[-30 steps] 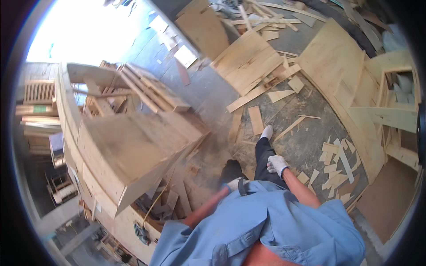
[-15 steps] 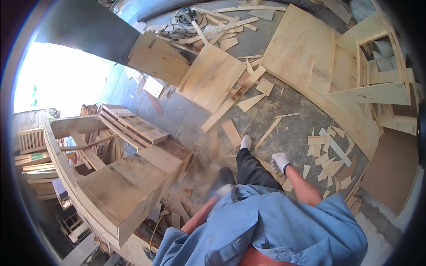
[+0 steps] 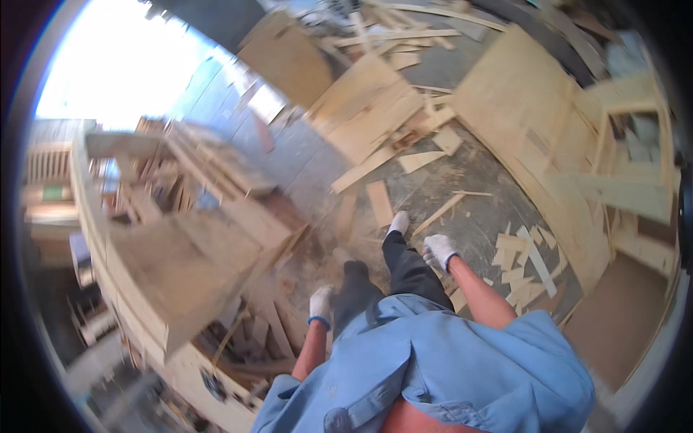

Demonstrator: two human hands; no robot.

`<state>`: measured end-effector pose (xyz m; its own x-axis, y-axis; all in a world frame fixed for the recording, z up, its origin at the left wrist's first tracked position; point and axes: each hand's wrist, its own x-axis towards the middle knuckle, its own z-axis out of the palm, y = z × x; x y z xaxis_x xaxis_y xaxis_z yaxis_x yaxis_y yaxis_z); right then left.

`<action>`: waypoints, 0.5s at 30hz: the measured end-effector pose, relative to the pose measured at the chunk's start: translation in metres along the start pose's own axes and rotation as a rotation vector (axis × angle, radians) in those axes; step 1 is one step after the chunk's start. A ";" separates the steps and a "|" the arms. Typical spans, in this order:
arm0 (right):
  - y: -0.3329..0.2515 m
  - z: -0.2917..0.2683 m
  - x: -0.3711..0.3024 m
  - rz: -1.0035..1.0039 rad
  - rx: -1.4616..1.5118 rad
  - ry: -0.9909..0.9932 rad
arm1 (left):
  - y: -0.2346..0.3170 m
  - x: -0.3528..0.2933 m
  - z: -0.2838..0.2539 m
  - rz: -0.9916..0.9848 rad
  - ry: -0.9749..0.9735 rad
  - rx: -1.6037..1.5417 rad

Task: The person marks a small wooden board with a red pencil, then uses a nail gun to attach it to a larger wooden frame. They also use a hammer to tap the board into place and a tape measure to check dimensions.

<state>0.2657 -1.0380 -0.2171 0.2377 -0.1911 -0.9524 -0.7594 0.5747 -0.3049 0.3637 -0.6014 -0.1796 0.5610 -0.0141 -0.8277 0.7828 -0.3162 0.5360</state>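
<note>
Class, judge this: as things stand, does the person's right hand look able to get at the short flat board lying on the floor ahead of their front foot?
Probably not yet: the right hand hangs empty at hip height, well above the board. Nothing blocks the way.

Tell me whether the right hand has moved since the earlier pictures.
Cannot tell for sure: the camera itself swung. The right hand, gloved and empty, hangs by the right leg as before, and sits about as near the scrap pile on the floor.
</note>
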 end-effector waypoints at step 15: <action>0.088 0.062 0.031 0.080 -0.524 0.021 | -0.126 -0.114 -0.221 0.205 0.809 0.134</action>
<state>0.2441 -0.9439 -0.2741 0.1582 -0.1821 -0.9705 -0.9768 0.1145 -0.1807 0.2603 -0.3500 -0.1161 0.7483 0.5838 -0.3148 0.6346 -0.4921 0.5959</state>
